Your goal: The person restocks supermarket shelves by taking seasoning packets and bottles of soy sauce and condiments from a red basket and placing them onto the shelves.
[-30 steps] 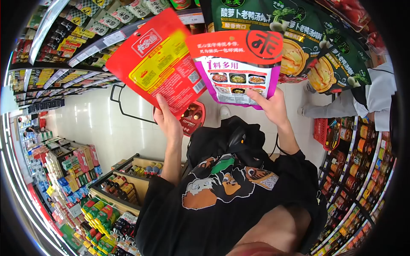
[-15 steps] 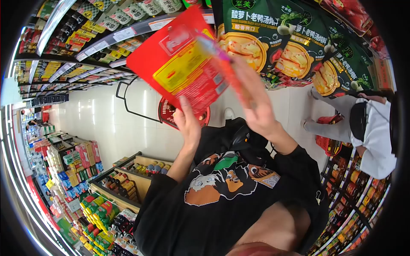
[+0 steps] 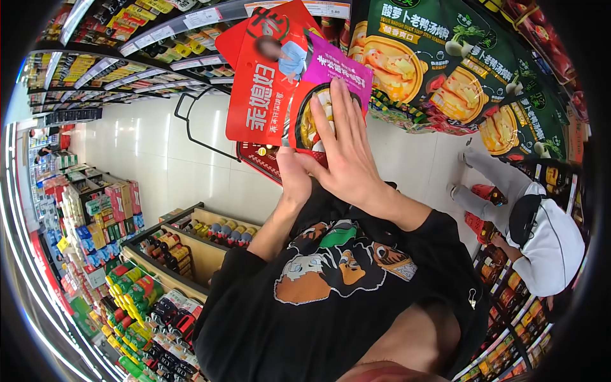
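Observation:
A red and purple seasoning packet [image 3: 258, 95] with a soup picture on its front is held up before me. Behind it, the edges of another red packet [image 3: 230, 43] stick out at the top left. My left hand [image 3: 296, 178] is closed round the bottom edge of the packets; some of its fingers are hidden behind them. Across the front packet lies my right hand [image 3: 347, 146], flat with fingers stretched out, covering part of the picture. Below the packets, a red shopping basket [image 3: 264, 164] with a long black handle is partly hidden.
Large green soup-seasoning packs [image 3: 398, 44] hang at the upper right. Shelves with price labels [image 3: 203, 18] run along the upper left. A wooden display stand [image 3: 203, 258] holds bottles at the lower left. At the right a person in a white top [image 3: 550, 245] bends beside red baskets [image 3: 480, 223].
My right hand has brought its packet over the front of the red one, hiding the yellow label, and now lies flat on it. The person at the right has bent lower.

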The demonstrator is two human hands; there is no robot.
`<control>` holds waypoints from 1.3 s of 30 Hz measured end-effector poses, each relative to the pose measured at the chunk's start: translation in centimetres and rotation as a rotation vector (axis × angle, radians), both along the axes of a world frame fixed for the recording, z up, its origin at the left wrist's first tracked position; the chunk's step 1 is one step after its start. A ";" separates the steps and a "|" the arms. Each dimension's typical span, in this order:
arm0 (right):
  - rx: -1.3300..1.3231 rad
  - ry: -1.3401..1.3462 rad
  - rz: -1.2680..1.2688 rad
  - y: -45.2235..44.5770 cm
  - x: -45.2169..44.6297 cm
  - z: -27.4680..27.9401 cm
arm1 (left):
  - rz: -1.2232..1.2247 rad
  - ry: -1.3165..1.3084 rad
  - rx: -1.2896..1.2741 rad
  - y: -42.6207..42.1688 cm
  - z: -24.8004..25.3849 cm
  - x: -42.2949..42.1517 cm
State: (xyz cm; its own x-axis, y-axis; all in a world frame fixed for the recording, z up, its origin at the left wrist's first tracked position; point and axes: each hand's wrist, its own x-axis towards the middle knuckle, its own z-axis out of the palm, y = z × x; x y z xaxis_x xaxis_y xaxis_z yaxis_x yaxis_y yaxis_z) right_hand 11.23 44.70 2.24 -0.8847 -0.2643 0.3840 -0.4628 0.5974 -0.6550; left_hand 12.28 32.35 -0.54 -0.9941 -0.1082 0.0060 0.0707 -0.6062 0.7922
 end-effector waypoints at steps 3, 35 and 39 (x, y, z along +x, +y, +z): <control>0.036 0.028 -0.009 0.3 0.3 0.5 | 0.043 0.067 -0.578 -0.6 0.1 -0.6; -0.796 -0.469 -0.139 10.4 -0.4 -0.2 | -0.004 -0.227 -0.421 -3.2 -1.8 -3.9; -0.841 -0.242 -0.366 12.0 -0.3 -1.0 | 0.109 -0.147 -0.584 -4.1 -2.8 -3.1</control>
State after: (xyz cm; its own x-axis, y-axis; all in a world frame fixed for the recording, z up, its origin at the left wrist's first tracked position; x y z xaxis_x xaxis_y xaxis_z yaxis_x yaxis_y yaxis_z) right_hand 10.98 56.68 1.29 -0.9383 0.3251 0.1181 -0.1359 -0.0324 -0.9902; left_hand 9.16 28.26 -3.35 -0.9724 -0.2297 -0.0416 -0.0275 -0.0645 0.9975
